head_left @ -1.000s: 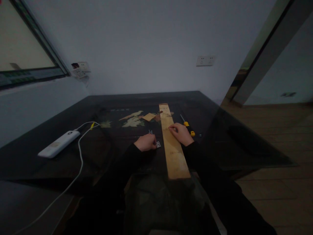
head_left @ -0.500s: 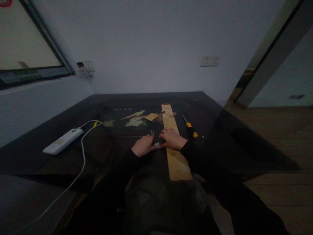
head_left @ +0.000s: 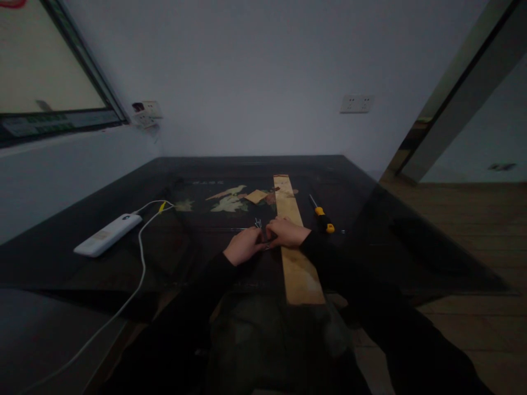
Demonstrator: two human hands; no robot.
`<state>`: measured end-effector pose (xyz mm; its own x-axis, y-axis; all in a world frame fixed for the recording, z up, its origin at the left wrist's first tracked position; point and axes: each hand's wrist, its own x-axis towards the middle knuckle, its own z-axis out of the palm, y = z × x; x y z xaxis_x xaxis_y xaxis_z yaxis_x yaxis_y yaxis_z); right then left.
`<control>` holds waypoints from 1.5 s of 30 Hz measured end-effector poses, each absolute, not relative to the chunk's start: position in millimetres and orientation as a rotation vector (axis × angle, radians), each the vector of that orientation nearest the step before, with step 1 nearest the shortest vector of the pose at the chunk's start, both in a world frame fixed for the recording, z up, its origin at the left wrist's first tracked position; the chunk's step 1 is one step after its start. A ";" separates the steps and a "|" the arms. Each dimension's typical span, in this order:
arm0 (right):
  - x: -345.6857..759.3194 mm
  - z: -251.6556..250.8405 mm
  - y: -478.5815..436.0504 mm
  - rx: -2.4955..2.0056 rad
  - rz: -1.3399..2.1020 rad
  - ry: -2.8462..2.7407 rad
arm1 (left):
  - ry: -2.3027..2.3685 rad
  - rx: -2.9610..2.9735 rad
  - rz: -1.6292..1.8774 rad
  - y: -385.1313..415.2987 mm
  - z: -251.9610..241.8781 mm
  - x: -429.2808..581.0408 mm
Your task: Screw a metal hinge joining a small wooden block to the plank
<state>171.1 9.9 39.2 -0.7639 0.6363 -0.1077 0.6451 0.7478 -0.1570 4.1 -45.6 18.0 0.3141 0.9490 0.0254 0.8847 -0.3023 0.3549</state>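
My left hand [head_left: 244, 245] and my right hand [head_left: 286, 232] meet over the dark table, fingers pinched together. Between their fingertips is a small metal hinge [head_left: 267, 246], mostly hidden by the fingers. Under my right hand runs a long wooden board [head_left: 302, 277], pointing away from me, its near end at the table's front edge. Several thin screws [head_left: 258, 223] lie in a small bunch just beyond my left fingertips. To the right of the board rests a yellow and black screwdriver [head_left: 322, 215], its shaft pointing away.
A small square wooden piece [head_left: 256, 196] lies farther back on the table [head_left: 197, 263], over a printed flower-and-bird pattern. At the left is a white power bank [head_left: 108, 235] with a white cable [head_left: 143, 263] that drops over the front edge. Behind stands a wall with sockets [head_left: 356, 103].
My hands have drawn closer together, and the hinge, plainly visible before between the fingers, has turned and is mostly covered. The board, screws and screwdriver stay put; the view shifts slightly.
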 end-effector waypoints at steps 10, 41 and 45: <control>190.1 29.7 12.3 1.266 -0.961 3.227 | 1.503 2.139 0.803 -37.1 34.9 -0.4; 210.3 17.6 34.4 1.754 -2.121 3.176 | 1.040 1.845 1.510 9.5 6.8 51.2; 210.2 17.9 34.0 1.704 -2.075 3.212 | 1.033 1.700 1.519 10.0 6.9 53.1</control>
<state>210.2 34.0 17.9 -0.2532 0.8976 0.3608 0.0403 0.3824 -0.9231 53.1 10.0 6.9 0.0288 0.8672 0.4971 0.1434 -0.4958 0.8565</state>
